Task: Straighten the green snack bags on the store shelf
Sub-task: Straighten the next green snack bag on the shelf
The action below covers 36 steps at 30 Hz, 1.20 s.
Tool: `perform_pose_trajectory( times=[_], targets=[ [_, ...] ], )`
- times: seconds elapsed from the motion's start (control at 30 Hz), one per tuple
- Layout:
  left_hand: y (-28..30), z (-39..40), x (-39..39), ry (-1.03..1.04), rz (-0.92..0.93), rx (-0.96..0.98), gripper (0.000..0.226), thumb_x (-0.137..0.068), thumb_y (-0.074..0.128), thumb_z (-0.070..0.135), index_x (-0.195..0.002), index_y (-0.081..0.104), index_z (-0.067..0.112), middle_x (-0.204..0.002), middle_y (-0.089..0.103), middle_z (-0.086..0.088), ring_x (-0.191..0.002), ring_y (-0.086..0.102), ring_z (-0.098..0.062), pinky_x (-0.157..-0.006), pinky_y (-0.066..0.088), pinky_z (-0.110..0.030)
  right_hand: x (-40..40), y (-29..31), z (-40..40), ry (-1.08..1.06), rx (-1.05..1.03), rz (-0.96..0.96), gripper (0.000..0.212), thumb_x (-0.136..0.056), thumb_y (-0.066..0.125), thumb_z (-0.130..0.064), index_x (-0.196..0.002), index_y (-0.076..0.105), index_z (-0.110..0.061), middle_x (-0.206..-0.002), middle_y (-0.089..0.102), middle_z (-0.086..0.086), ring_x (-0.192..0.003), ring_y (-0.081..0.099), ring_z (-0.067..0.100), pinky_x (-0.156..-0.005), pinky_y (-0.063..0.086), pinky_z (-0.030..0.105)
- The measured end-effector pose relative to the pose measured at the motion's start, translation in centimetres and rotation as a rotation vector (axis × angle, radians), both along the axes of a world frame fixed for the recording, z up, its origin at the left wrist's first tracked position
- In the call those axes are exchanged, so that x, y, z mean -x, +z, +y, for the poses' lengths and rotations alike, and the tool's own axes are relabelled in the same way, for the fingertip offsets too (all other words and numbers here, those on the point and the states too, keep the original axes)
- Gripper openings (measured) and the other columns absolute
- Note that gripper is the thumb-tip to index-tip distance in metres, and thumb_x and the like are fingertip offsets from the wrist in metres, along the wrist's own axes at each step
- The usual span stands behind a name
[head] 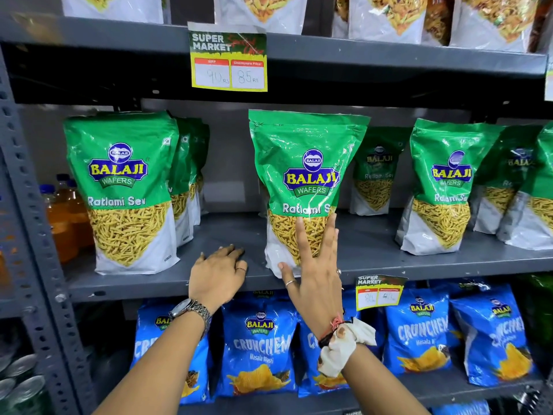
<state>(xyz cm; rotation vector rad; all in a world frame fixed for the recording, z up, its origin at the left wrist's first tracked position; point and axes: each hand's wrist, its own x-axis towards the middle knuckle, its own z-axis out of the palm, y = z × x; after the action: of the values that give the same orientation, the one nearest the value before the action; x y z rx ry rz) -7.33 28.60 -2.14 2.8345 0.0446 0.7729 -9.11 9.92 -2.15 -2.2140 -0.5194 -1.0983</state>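
Green Balaji "Ratlami Sev" bags stand on the middle grey shelf [227, 232]. The centre bag [305, 172] stands upright near the shelf's front edge. My right hand [315, 274] lies flat against its lower front, fingers spread, thumb at its bottom left corner. My left hand [217, 277] rests palm down on the bare shelf just left of that bag, holding nothing. A left bag [122, 190] stands upright with others lined up behind it. At the right another bag [443, 187] leans slightly, with more green bags [526, 193] beside and behind it.
Blue Crunchem chip bags [260, 345] fill the shelf below. White snack bags [263, 10] sit on the shelf above. A yellow price tag [229, 59] hangs from the upper shelf edge. Orange drink bottles [64, 217] stand at the far left behind the upright post.
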Motion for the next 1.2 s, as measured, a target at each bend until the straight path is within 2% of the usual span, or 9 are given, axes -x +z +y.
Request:
perform_pose_trajectory(
  times=[0.43, 0.53, 0.73, 1.03, 1.2],
  targets=[
    [0.2, 0.0, 0.1, 0.001, 0.008, -0.024, 0.058, -0.081, 0.022, 0.038, -0.131, 0.049, 0.027, -0.143, 0.048, 0.0, -0.131, 0.042, -0.017, -0.112, 0.028, -0.046, -1.8, 0.3, 0.7, 0.011, 0.005, -0.006, 0.093, -0.083, 0.068, -0.025, -0.149, 0.005, -0.044, -0.162, -0.008, 0.011, -0.148, 0.005, 0.035, -0.088, 0.053, 0.058],
    [0.1, 0.0, 0.1, -0.001, 0.013, -0.029, 0.056, -0.083, 0.022, 0.037, -0.131, 0.048, 0.027, -0.143, 0.047, 0.0, -0.132, 0.041, -0.017, -0.112, 0.027, -0.045, -2.1, 0.3, 1.0, -0.002, -0.004, 0.001, 0.096, -0.082, 0.07, -0.024, -0.148, 0.004, -0.046, -0.162, -0.008, 0.008, -0.149, 0.005, 0.034, -0.084, 0.055, 0.057],
    [0.1, 0.1, 0.0, -0.003, 0.014, -0.038, 0.058, -0.081, 0.021, 0.038, -0.132, 0.047, 0.027, -0.144, 0.046, 0.0, -0.133, 0.04, -0.016, -0.112, 0.027, -0.045, -2.7, 0.5, 1.3, 0.006, -0.028, -0.006, 0.094, -0.079, 0.074, -0.02, -0.148, 0.014, -0.042, -0.162, 0.0, 0.011, -0.148, 0.009, 0.034, -0.084, 0.056, 0.054],
    [0.0, 0.1, -0.1, -0.006, 0.001, -0.023, 0.056, -0.082, 0.023, 0.037, -0.13, 0.049, 0.027, -0.143, 0.047, 0.0, -0.133, 0.04, -0.016, -0.111, 0.027, -0.045, -3.1, 0.0, 1.8, -0.041, -0.018, -0.017, 0.097, -0.082, 0.069, -0.023, -0.148, 0.002, -0.045, -0.162, -0.002, 0.013, -0.148, 0.007, 0.036, -0.091, 0.052, 0.057],
    [0.1, 0.1, -0.1, -0.009, 0.022, -0.019, 0.057, -0.082, 0.021, 0.037, -0.132, 0.047, 0.028, -0.144, 0.045, 0.001, -0.134, 0.037, -0.015, -0.113, 0.025, -0.045, -3.2, 0.0, 1.8, -0.044, -0.022, -0.012, 0.092, -0.084, 0.067, -0.026, -0.149, 0.006, -0.043, -0.161, -0.002, 0.013, -0.147, 0.009, 0.037, -0.091, 0.052, 0.056]
  ],
)
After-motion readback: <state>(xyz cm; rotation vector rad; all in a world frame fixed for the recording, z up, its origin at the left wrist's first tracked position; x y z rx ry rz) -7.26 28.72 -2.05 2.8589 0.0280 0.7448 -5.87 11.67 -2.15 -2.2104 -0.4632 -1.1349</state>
